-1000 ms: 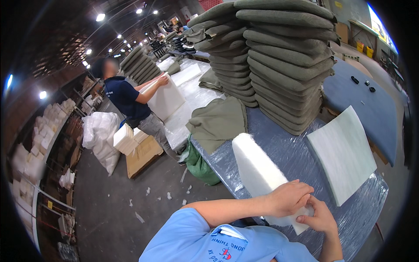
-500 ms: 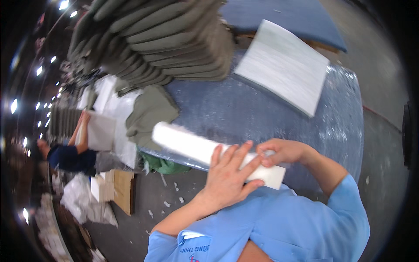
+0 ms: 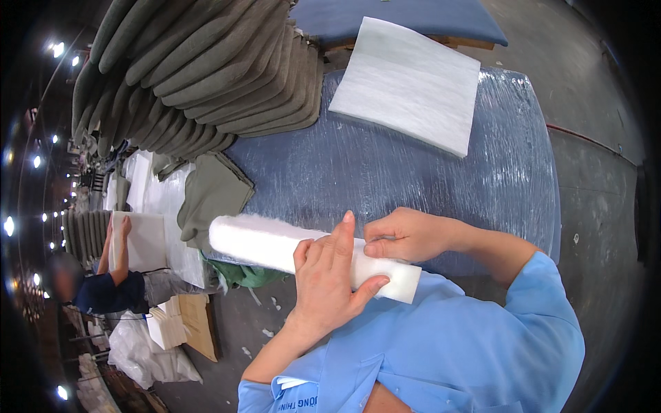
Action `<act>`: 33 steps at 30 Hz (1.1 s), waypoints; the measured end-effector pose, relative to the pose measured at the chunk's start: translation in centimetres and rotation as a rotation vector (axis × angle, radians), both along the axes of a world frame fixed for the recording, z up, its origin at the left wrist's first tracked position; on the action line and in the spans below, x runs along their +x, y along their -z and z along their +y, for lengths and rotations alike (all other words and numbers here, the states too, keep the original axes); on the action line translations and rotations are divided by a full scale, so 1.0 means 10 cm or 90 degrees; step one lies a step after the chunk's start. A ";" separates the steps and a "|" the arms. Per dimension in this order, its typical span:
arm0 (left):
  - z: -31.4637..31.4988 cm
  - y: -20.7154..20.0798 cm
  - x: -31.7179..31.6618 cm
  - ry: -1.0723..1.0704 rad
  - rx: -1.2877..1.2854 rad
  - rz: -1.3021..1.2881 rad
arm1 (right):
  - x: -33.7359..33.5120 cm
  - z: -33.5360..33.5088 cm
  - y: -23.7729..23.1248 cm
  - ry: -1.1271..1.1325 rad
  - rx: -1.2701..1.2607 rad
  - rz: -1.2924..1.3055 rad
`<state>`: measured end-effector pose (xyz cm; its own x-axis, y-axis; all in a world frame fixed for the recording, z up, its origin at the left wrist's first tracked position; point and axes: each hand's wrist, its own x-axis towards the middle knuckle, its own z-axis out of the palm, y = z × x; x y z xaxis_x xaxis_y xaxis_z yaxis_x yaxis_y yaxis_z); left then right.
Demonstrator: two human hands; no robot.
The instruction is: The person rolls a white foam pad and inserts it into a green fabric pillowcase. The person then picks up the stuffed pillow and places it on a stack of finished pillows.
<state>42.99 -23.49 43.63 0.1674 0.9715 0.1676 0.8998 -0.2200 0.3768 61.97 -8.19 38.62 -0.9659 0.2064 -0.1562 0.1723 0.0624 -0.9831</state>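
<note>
The rolled white foam sheet (image 3: pixel 303 255) lies across the near edge of the plastic-wrapped table (image 3: pixel 509 172), much as half a second ago, though the view has tilted further. The left hand (image 3: pixel 330 279) now lies flatter over the roll, fingers spread and thumb hooked beneath. The right hand (image 3: pixel 406 234) pinches the roll's edge with curled fingers. A flat white foam sheet (image 3: pixel 406 82) rests beyond, beside stacked olive cushions (image 3: pixel 206 69). No containers show clearly.
</note>
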 end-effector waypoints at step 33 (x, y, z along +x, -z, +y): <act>0.12 -0.09 0.08 0.037 -0.076 -0.007 | 0.14 -0.18 0.33 0.123 0.061 -0.098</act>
<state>43.82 -22.25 44.50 0.2223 0.9736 0.0528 0.8829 -0.2239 0.4128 63.36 -9.96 35.35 -0.8736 0.4056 -0.2690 0.3371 0.1054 -0.9356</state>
